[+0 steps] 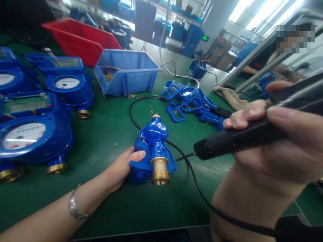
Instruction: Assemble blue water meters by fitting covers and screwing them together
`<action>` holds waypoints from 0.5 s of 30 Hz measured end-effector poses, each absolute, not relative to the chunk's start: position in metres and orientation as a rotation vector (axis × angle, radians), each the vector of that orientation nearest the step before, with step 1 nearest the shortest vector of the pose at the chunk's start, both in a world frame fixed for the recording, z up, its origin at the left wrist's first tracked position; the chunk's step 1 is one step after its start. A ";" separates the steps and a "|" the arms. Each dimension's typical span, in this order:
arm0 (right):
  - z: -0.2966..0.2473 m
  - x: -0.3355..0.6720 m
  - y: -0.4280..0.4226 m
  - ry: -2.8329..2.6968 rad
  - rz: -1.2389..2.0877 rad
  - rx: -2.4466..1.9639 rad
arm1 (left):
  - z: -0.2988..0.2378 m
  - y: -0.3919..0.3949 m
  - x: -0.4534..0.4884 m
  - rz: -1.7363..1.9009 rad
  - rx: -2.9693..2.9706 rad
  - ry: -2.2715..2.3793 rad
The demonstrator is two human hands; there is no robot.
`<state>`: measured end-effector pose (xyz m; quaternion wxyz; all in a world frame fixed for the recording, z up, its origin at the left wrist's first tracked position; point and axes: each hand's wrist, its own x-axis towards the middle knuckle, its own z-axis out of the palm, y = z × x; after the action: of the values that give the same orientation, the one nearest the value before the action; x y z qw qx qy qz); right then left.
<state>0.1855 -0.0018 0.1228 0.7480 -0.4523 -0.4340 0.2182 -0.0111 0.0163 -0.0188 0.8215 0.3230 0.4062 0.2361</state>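
Observation:
My left hand (128, 164) grips the side of a blue water meter (155, 141), thumb on top, fingers hidden beneath it. The meter lies on the green table with its threaded brass end (160, 171) toward me. In my right hand (282, 144) is a black electric screwdriver (234, 137), held with the fingers wrapped round it. Its thin bit points left, to the right of the meter and apart from it. Small brass screws (152, 111) lie scattered just beyond the meter.
Several blue water meters (68, 80) stand at left. Behind are a blue bin (133, 80) with brass screws and a red bin (78, 40). Blue plastic frames (189, 97) are piled at centre right, near a cloth (232, 97). A black cable (199, 188) crosses the table. Another person is at the far right.

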 end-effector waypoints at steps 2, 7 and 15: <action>0.119 0.183 -0.012 -0.948 0.542 -1.052 | -0.019 0.016 -0.011 0.498 0.690 0.870; 0.092 0.174 -0.020 -0.938 0.601 -1.062 | -0.019 0.014 -0.012 0.498 0.698 0.848; 0.068 0.166 -0.015 -0.913 0.715 -1.100 | -0.017 0.011 -0.006 0.566 0.578 0.833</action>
<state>0.1659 -0.0154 0.0678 0.6972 -0.4933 -0.4096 0.3206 -0.0063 0.0113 -0.0171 0.8362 0.2729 0.3934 0.2673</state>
